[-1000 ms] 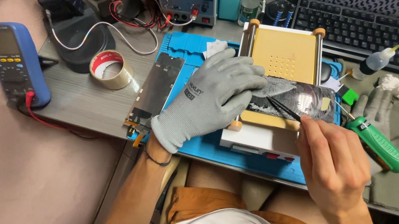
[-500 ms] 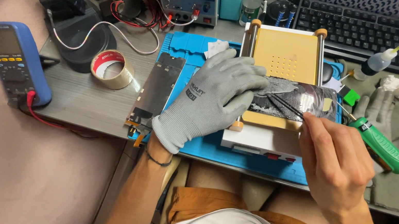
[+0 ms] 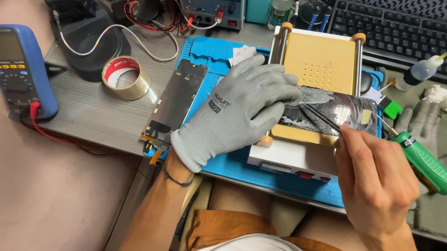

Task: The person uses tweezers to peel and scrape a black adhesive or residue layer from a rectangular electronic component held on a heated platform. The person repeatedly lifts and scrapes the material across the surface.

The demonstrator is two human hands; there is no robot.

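Head view: phone panel (image 3: 341, 114) under gloved fingers (image 3: 280, 93)

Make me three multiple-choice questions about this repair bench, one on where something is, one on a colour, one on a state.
1. Where is the tape roll?
A. left of the gloved left hand
B. on the keyboard
C. on the lap

2. What colour is the multimeter?
A. green
B. blue
C. yellow

3. What is the bare right hand doing?
A. resting empty
B. gripping the tape roll
C. holding tweezers to the dark panel

Answers: A, it lies on the grey desk beyond the loose screen; B, its casing is blue; C, the tips touch the panel.
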